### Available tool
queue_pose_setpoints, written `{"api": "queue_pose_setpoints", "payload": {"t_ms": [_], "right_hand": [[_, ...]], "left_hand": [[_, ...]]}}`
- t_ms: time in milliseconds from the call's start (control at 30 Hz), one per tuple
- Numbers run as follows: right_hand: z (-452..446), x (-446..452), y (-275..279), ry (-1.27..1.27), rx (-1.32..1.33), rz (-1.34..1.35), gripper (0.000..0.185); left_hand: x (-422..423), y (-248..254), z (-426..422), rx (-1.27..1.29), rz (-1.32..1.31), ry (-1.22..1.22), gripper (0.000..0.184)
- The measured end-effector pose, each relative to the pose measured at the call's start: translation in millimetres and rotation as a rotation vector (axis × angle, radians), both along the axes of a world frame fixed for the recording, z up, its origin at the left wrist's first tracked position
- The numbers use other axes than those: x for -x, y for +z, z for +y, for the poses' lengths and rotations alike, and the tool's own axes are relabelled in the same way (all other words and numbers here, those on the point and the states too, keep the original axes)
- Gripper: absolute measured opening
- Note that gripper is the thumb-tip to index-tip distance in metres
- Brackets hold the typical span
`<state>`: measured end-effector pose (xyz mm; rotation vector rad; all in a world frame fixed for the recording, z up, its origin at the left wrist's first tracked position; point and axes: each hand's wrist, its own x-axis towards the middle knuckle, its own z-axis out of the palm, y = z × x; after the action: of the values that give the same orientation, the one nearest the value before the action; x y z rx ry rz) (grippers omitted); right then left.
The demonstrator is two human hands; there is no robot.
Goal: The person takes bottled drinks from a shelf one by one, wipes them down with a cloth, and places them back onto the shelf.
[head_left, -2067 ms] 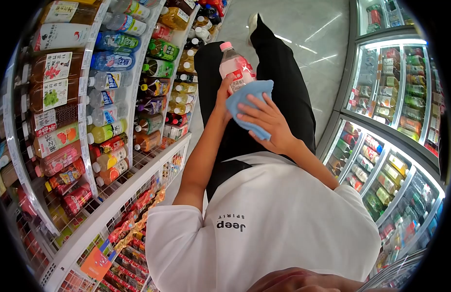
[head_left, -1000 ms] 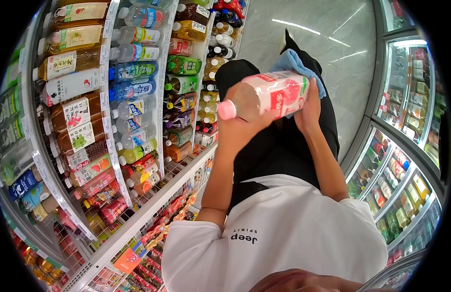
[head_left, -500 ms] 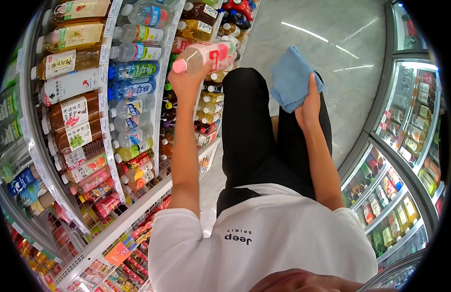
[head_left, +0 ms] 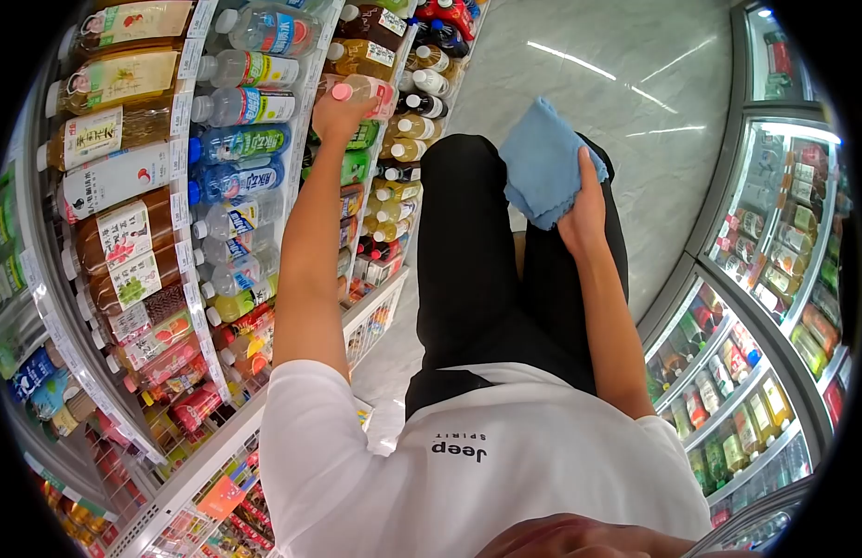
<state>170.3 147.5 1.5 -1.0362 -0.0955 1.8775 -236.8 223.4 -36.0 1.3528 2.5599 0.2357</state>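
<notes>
My left hand [head_left: 338, 119] reaches into the shelf at the upper left. Its fingers are closed around the neck end of a drink bottle [head_left: 377, 96] with a pink cap and a pink-red label. The bottle lies on its row, beside brown tea bottles [head_left: 364, 58]. Part of it is covered by my fingers. In my right hand [head_left: 587, 200] a folded light blue cloth [head_left: 543, 160] is pinched by one edge, thumb on top. The cloth hangs over my knees, away from the shelf.
Rows of drink bottles fill the shelves on the left, split by white price strips [head_left: 178, 172]. A white wire basket [head_left: 373, 321] runs along the shelf's lower front. Glass-door coolers [head_left: 784, 214] stand on the right. Grey shiny floor [head_left: 636, 56] lies between.
My left hand has moved the pink-capped bottle from in front of the shelf into its row. My right hand and the cloth have shifted slightly left.
</notes>
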Motion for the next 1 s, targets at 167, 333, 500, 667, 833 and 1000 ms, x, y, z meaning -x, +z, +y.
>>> {"api": "queue_pose_setpoints", "payload": {"t_ms": [167, 333, 500, 667, 833, 1000], "right_hand": [[0.5, 1.5, 1.0, 0.020, 0.013, -0.002, 0.058], [1.0, 2.8, 1.6, 0.013, 0.029, -0.049, 0.059], [0.6, 2.4, 3.5, 0.021, 0.049, -0.093, 0.060], [3.9, 4.8, 4.2, 0.041, 0.058, -0.081, 0.060], [5.5, 7.9, 3.3, 0.048, 0.065, -0.117, 0.061], [3.6, 8.8, -2.5, 0.081, 0.063, -0.139, 0.062]], "left_hand": [[10.3, -14.9, 15.9, 0.100, 0.124, 0.022, 0.075], [31.4, -38.7, 20.5, 0.153, 0.072, 0.053, 0.076], [38.1, -52.0, 16.2, 0.072, 0.147, 0.051, 0.074], [43.4, -51.0, 16.7, 0.114, 0.083, 0.025, 0.079], [49.2, -77.4, 15.0, 0.040, 0.235, 0.065, 0.081], [62.1, -82.9, 16.9, -0.009, 0.127, 0.113, 0.084]]}}
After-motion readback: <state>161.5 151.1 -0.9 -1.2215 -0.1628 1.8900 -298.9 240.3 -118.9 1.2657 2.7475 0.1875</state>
